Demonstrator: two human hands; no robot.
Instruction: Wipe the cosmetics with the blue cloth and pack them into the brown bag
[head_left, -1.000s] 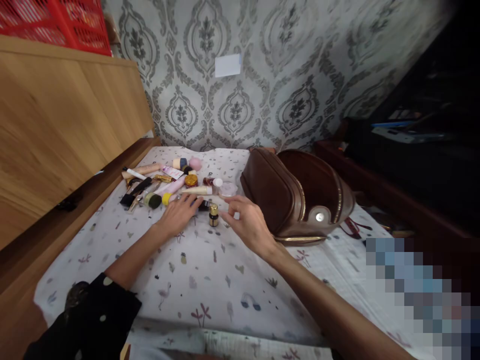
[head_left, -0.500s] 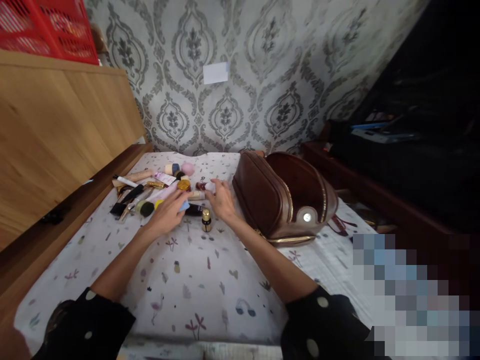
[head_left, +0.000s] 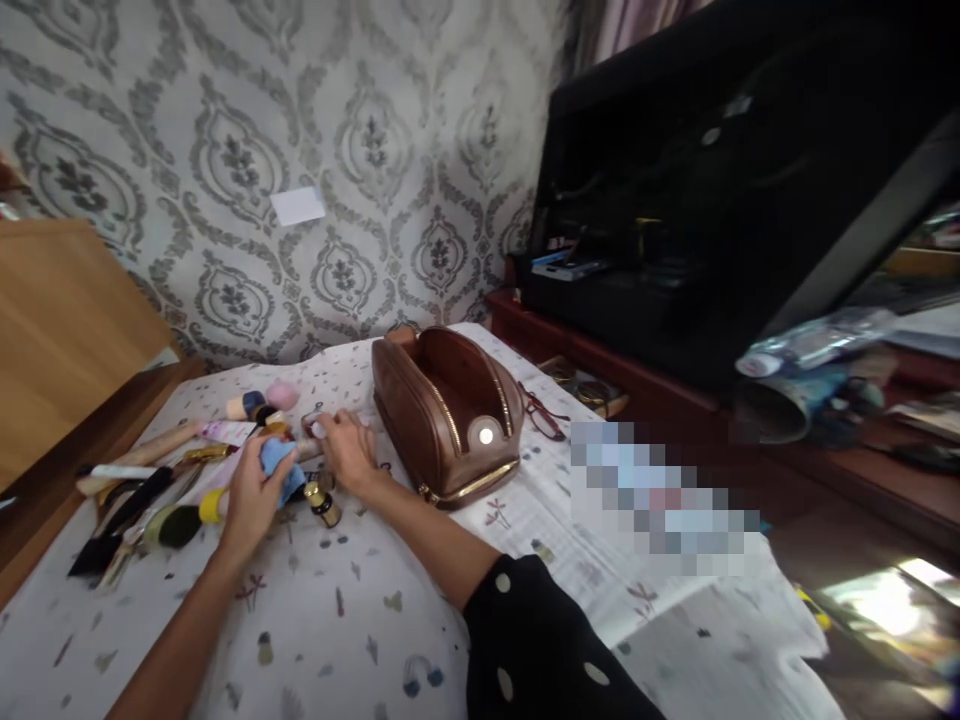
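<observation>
A pale blue item (head_left: 279,464) was held in the left hand (head_left: 253,490): fingers closed round it, thumb pressed on the near side. Item matte, rounded, partly covered by the fingers; material can't be told. It was located over the left part of the printed cloth (head_left: 330,620), nearer the far edge than the near one.

Right hand (head_left: 350,452): fingers bent, partly open, set at a small red-brown bottle (head_left: 309,422) with a white cap (head_left: 320,427). Whether it was gripped can't be told; blur. Bottle seen low beside the fingertips, toward the far edge of the cloth.

Gold-capped bottle (head_left: 322,505) was stood just on the near side of both hands: dark glossy body, shiny cap.

Toward the left edge, a loose pile was spread: white pen (head_left: 124,471), pink-and-white tube (head_left: 229,432), yellow cap (head_left: 211,506) beside the left hand, green container (head_left: 171,527) with a dark end. Pink sponge (head_left: 283,395) was placed toward the far edge.

Brown bag (head_left: 409,420) was unzipped wide, right of both hands; gold zip teeth, round silver snap. Red-framed glasses (head_left: 545,412) were left between the bag and the cloth's right edge.
</observation>
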